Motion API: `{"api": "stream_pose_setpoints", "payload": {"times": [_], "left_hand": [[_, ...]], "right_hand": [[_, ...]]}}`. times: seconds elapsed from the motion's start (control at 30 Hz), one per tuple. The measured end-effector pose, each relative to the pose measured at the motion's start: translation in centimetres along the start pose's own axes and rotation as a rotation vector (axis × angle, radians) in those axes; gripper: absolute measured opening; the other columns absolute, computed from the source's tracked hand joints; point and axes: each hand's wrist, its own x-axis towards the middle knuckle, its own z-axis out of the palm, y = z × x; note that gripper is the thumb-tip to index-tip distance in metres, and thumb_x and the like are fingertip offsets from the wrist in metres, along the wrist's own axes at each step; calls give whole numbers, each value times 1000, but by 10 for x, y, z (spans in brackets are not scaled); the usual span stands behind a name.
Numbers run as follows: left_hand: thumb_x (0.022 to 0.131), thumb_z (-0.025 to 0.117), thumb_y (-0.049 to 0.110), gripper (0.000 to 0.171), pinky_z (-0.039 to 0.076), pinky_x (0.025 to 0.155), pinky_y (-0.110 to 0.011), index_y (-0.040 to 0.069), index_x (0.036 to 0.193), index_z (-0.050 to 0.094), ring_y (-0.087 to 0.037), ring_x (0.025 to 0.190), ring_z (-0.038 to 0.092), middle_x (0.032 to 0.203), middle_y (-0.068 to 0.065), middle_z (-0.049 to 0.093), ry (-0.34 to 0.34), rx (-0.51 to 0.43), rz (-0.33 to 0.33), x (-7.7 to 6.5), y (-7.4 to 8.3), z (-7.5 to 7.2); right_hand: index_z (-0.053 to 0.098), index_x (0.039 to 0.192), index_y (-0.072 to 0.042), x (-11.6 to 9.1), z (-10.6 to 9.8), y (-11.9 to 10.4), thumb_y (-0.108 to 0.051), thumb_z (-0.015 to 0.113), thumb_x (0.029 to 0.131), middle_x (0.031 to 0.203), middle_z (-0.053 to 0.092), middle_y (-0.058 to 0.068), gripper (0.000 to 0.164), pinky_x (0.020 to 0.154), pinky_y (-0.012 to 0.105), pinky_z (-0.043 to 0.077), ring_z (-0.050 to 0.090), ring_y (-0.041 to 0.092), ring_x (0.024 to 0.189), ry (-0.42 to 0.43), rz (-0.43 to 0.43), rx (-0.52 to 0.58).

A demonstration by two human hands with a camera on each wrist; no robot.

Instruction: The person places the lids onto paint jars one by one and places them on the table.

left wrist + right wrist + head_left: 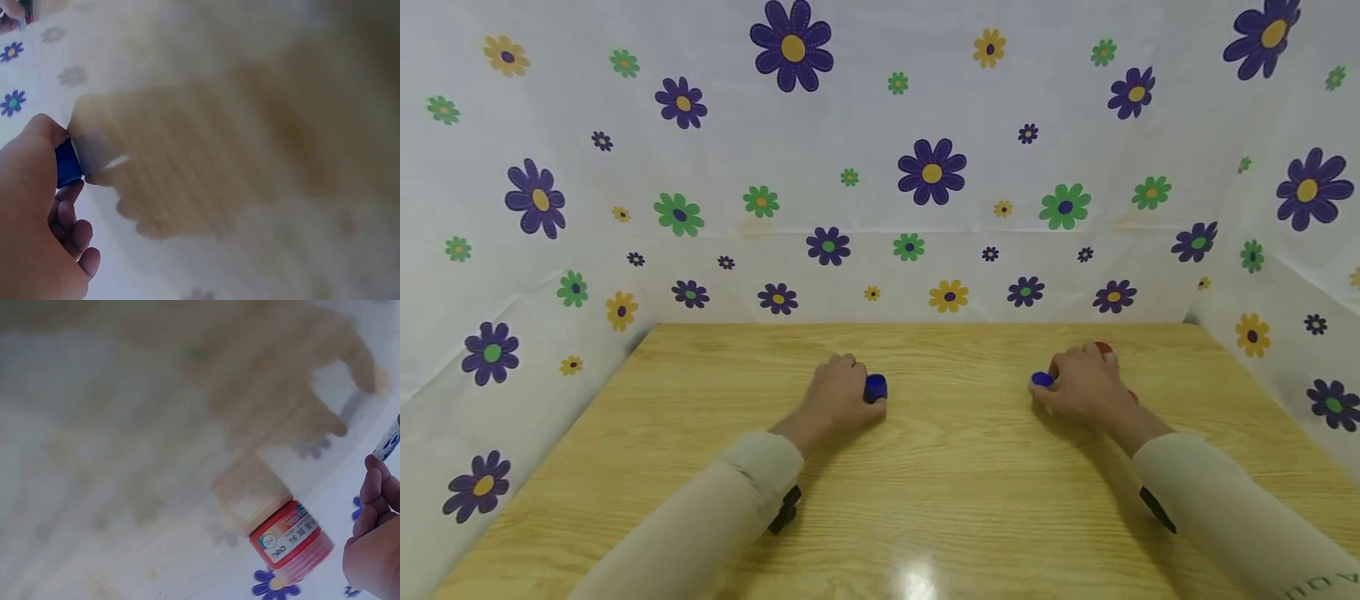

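Observation:
Out over the table, my left hand holds a small blue paint jar between thumb and fingers. In the left wrist view the jar's blue side shows next to the thumb, low over the tabletop. My right hand pinches a blue round lid. Its whitish rim with blue smears appears at the edge of the right wrist view. A red paint jar with a label and pinkish lid stands beside that hand. From the head, the right hand mostly hides the red.
Both hands work over a shiny wood-grain table. A white flowered sheet rises behind it and along both sides. Black wrist gear shows beneath the left sleeve, and more black gear under the right one.

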Motion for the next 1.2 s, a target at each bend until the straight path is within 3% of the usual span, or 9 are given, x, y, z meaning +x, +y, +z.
{"api": "stream_pose_setpoints", "payload": {"times": [0.23, 0.4, 0.67, 0.87, 1.0, 1.2], "left_hand": [[85, 66, 48, 47, 46, 86, -46, 2, 97, 64, -26, 92, 54, 97, -8, 60, 13, 4, 41, -17, 7, 3], [84, 69, 48, 47, 47, 86, -45, 3, 95, 66, -25, 90, 55, 95, -7, 60, 29, -20, 68, -30, 9, 2], [82, 72, 46, 39, 47, 84, -42, 8, 88, 65, -22, 91, 55, 94, -4, 61, 60, -100, 131, -56, 17, -5], [81, 73, 45, 40, 47, 82, -42, 6, 93, 68, -20, 87, 55, 92, -2, 60, 97, -138, 173, -63, 27, -11], [81, 73, 43, 38, 45, 82, -41, 7, 89, 66, -19, 84, 52, 88, -1, 58, 101, -146, 195, -62, 32, -12], [80, 70, 46, 36, 42, 79, -36, 11, 86, 63, -15, 79, 46, 84, 4, 52, 99, -81, 248, -58, 41, -9]], "right_hand": [[70, 92, -6, -25, 10, -14, -49, 68, 86, 90, 66, 4, 43, 78, 48, 32, 48, 28, 91, 29, -72, 29], [70, 88, -11, -46, 15, -27, -49, 71, 85, 83, 63, -2, 38, 74, 42, 29, 45, 22, 85, 22, -91, 108], [67, 82, -18, -77, 16, -55, -46, 74, 85, 77, 59, -8, 29, 77, 43, 26, 45, 17, 84, -36, -80, 306], [70, 86, -17, -86, 14, -76, -37, 75, 85, 79, 63, -7, 21, 85, 49, 31, 51, 14, 81, -73, -57, 469], [70, 89, -16, -85, 14, -88, -36, 77, 83, 80, 61, -7, 22, 83, 46, 32, 47, 14, 81, -28, -99, 440], [69, 92, -17, -79, 19, -100, -34, 77, 83, 81, 58, -8, 21, 80, 40, 29, 45, 12, 81, 47, -179, 371]]}}
